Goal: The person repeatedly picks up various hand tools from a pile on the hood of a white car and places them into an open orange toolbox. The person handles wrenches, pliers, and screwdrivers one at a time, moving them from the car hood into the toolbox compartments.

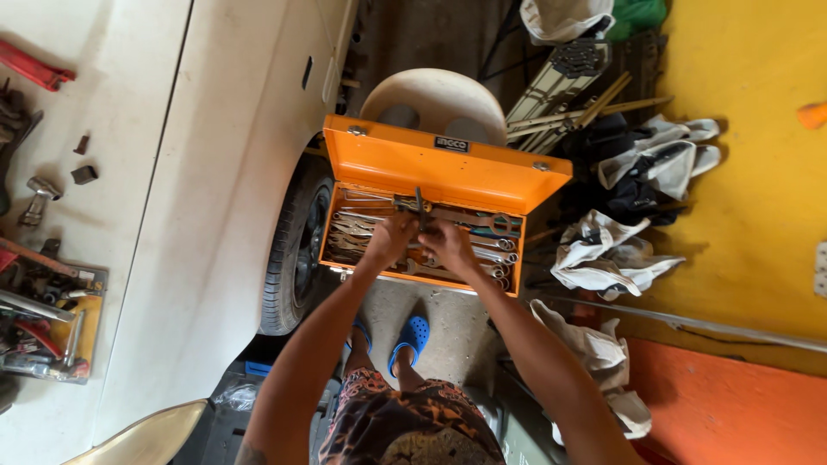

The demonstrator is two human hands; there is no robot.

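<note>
Patterned shorts [413, 426] and blue clogs [412, 334] below; both arms reach into an orange toolbox [448, 168].
Left hand [389, 239] and right hand [448, 245], fingers curled, together grip a dark tool [419, 207] over wrenches [357, 228] near the box's back edge.

One head camera looks steeply down, from standing height, onto the orange toolbox [444, 172].
</note>
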